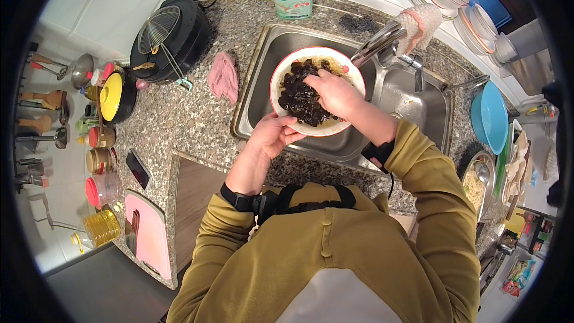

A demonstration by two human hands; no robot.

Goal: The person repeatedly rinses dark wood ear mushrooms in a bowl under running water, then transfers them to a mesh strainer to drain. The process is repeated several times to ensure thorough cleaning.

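A white bowl with a red rim (275, 84) is held over the left basin of the steel sink (253, 87). It holds wet, dark, crinkled pieces that look like wood ear mushrooms (301, 97), in brownish water. My left hand (270, 136) grips the bowl's near-left rim, thumb on the edge and fingers underneath. From the right, my right hand (336, 94) reaches into the bowl, its fingers curled into the mushrooms; the fingertips are partly hidden among them.
The faucet (382, 40), with a cloth (418, 24) on it, rises right of the bowl. A pink rag (224, 78) and a black appliance with a strainer (160, 30) stand left of the sink. At right are a blue basin (490, 116) and a metal bowl (480, 173).
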